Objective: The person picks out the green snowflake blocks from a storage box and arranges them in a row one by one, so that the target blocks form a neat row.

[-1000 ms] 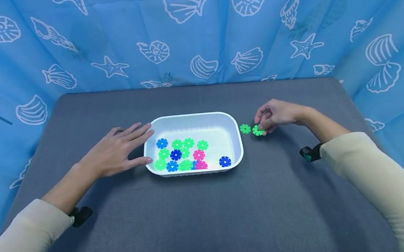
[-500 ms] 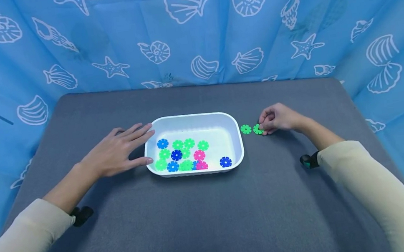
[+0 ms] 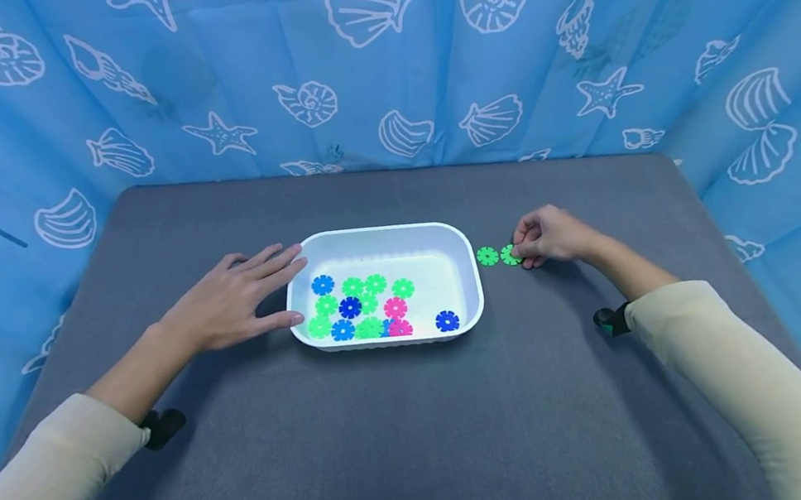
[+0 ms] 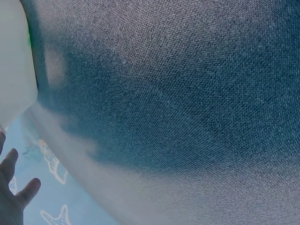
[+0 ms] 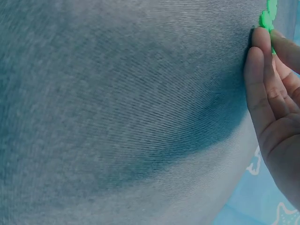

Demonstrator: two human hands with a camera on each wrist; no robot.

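Observation:
My right hand (image 3: 552,235) pinches a green notched snowflake disc (image 3: 508,255) between thumb and fingers, right of the white tray. In the right wrist view the green disc (image 5: 266,19) juts from the fingertips, close to the cloth. Between it and the tray lies another green disc (image 3: 487,256), right at the tray's wall. With fingers spread, my left hand (image 3: 227,300) touches the left rim of the tray (image 3: 479,290). Several green, blue and pink discs lie inside, mostly to the left, some overlapping; a dark blue disc (image 3: 447,321) sits alone at the near right corner.
A grey cloth covers the table (image 3: 408,432), whose far edge meets a blue curtain (image 3: 415,65) printed with white shells and starfish. Dark wrist cameras hang at both sleeves, the right one (image 3: 610,322) low over the cloth.
The right hand has shifted slightly right and towards me, still pinching the green disc, which stays in nearly the same spot. Left hand and tray hold their place.

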